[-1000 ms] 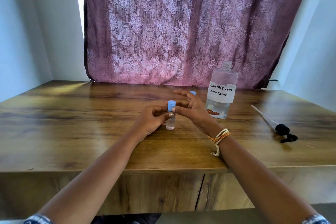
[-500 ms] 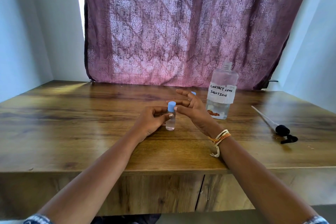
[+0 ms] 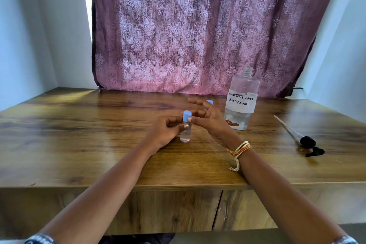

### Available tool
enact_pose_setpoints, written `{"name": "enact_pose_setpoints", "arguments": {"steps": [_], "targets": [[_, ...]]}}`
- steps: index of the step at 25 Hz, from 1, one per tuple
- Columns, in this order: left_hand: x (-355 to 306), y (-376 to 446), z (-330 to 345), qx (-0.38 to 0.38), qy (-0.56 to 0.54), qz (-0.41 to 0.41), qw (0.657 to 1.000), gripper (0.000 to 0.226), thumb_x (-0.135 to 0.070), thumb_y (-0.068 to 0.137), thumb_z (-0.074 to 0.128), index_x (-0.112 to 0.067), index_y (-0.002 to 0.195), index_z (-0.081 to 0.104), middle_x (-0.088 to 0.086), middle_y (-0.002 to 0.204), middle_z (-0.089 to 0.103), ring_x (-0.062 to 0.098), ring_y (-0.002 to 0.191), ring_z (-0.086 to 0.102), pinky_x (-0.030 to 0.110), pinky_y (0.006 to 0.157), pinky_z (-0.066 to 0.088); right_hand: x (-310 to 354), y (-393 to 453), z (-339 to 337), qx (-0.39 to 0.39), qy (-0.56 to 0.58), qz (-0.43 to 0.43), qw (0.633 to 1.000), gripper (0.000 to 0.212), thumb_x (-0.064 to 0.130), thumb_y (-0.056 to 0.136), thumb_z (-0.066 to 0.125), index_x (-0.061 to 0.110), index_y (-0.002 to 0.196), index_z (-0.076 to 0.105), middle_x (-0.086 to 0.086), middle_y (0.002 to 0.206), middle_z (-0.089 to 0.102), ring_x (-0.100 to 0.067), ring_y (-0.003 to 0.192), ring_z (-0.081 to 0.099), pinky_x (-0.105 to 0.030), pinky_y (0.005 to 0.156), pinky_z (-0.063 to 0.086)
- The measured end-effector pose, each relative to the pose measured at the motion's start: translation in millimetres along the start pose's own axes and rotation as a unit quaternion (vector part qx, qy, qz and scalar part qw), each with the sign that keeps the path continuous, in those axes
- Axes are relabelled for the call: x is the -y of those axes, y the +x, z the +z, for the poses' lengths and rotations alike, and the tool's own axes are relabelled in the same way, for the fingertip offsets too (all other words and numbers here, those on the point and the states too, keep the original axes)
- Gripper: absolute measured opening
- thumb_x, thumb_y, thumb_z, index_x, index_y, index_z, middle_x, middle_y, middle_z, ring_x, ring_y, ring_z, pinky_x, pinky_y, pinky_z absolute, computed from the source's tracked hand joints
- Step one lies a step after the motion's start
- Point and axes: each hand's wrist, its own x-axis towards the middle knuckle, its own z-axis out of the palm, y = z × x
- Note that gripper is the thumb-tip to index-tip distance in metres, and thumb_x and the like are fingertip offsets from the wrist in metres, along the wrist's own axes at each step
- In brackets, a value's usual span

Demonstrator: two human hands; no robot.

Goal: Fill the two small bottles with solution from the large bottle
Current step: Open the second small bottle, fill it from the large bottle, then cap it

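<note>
A small clear bottle [image 3: 185, 134] with liquid inside stands upright on the wooden table [image 3: 79, 134]. My left hand [image 3: 164, 132] grips its body. My right hand [image 3: 208, 119] pinches its blue cap [image 3: 186, 116] between thumb and finger. Behind my right hand only the blue cap of a second small bottle [image 3: 210, 102] shows; its body is hidden. The large clear bottle [image 3: 242, 101], labelled "contact lens solution", stands uncapped to the right with a little liquid at the bottom.
A black pump head with a long white tube [image 3: 297, 136] lies on the table at the right. A purple patterned curtain [image 3: 198, 31] hangs behind the table. Pale walls close both sides.
My hands have hardly moved; the right fingers have shifted slightly on the blue cap. The bottles stay where they were.
</note>
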Motion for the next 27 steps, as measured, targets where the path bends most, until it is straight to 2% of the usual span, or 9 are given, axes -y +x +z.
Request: {"name": "enact_pose_setpoints", "arguments": {"steps": [3,6,12,16,20,22,23,25,27], "targets": [[0,0,-1,-0.001,0.007,0.002,1.000,0.018,-0.022,0.083,0.072,-0.038,0.091,0.072,-0.007,0.095,0.076,0.011,0.086,0.073,0.044,0.092,0.055,1,0,-1,0.004,0.013,0.002,1.000,0.060,0.006,0.077,0.074,0.020,0.131,0.052,-0.025,0.113,0.068,-0.033,0.107,0.066,-0.048,0.103,0.048],[1,1,0,-0.001,0.002,0.003,1.000,0.018,-0.021,0.082,0.073,-0.035,0.094,0.072,-0.005,0.097,0.076,0.013,0.088,0.073,0.044,0.092,0.055,2,-1,-2,0.024,0.009,0.002,1.000,0.055,0.000,0.087,0.065,0.012,0.137,0.047,-0.025,0.118,0.066,-0.034,0.114,0.063,-0.041,0.102,0.049],[1,2,2,-0.010,-0.014,-0.017,1.000,0.019,-0.015,0.083,0.072,-0.023,0.100,0.074,0.001,0.097,0.076,0.018,0.088,0.074,0.044,0.088,0.057,4,-2,2,-0.029,-0.048,-0.012,0.998,0.041,0.000,0.084,0.069,0.011,0.122,0.057,-0.019,0.109,0.071,-0.025,0.104,0.069,-0.041,0.097,0.053],[1,1,1,-0.014,0.016,0.004,1.000,0.025,-0.014,0.084,0.070,-0.017,0.109,0.072,0.006,0.104,0.075,0.014,0.089,0.072,0.035,0.085,0.059,6,-4,4,-0.044,-0.050,-0.018,0.998,0.040,0.002,0.081,0.072,0.011,0.118,0.061,-0.018,0.106,0.072,-0.022,0.100,0.071,-0.034,0.092,0.056],[3,0,0,-0.014,0.033,0.016,0.999,0.022,-0.018,0.083,0.072,-0.032,0.100,0.073,-0.004,0.101,0.075,0.011,0.094,0.071,0.041,0.092,0.055,7,-7,6,-0.038,-0.029,-0.021,0.999,0.040,0.001,0.081,0.072,0.007,0.119,0.062,-0.016,0.110,0.072,-0.023,0.104,0.069,-0.031,0.091,0.056],[3,-1,0,-0.017,0.018,0.011,1.000,0.025,-0.015,0.082,0.073,-0.036,0.095,0.071,-0.004,0.100,0.075,0.011,0.094,0.070,0.041,0.093,0.055,7,-9,6,-0.046,-0.024,-0.013,0.999,0.044,0.000,0.080,0.074,0.006,0.121,0.061,-0.016,0.111,0.071,-0.021,0.102,0.069,-0.027,0.085,0.057],[3,0,0,-0.021,0.019,0.009,1.000,0.026,-0.013,0.081,0.074,-0.034,0.096,0.071,-0.004,0.100,0.074,0.009,0.093,0.070,0.037,0.092,0.055,7,-10,6,-0.052,-0.023,-0.008,0.998,0.046,0.000,0.079,0.074,0.006,0.122,0.060,-0.016,0.112,0.071,-0.020,0.100,0.069,-0.025,0.081,0.056],[3,-1,2,-0.021,0.045,0.006,0.999,0.030,-0.007,0.079,0.075,-0.020,0.106,0.071,0.001,0.102,0.073,0.000,0.084,0.066,0.017,0.083,0.053,7,-12,5,-0.053,-0.020,0.006,0.998,0.046,-0.002,0.079,0.074,0.006,0.122,0.059,-0.014,0.110,0.071,-0.017,0.096,0.069,-0.023,0.077,0.055],[2,-1,4,-0.015,0.070,0.004,0.997,0.038,-0.002,0.078,0.074,-0.008,0.115,0.068,0.006,0.105,0.073,-0.005,0.078,0.064,0.006,0.071,0.049,4,-16,4,-0.019,-0.025,0.026,0.999,0.044,-0.006,0.078,0.072,0.012,0.117,0.060,-0.008,0.106,0.071,-0.016,0.095,0.069,-0.026,0.081,0.056]]}}
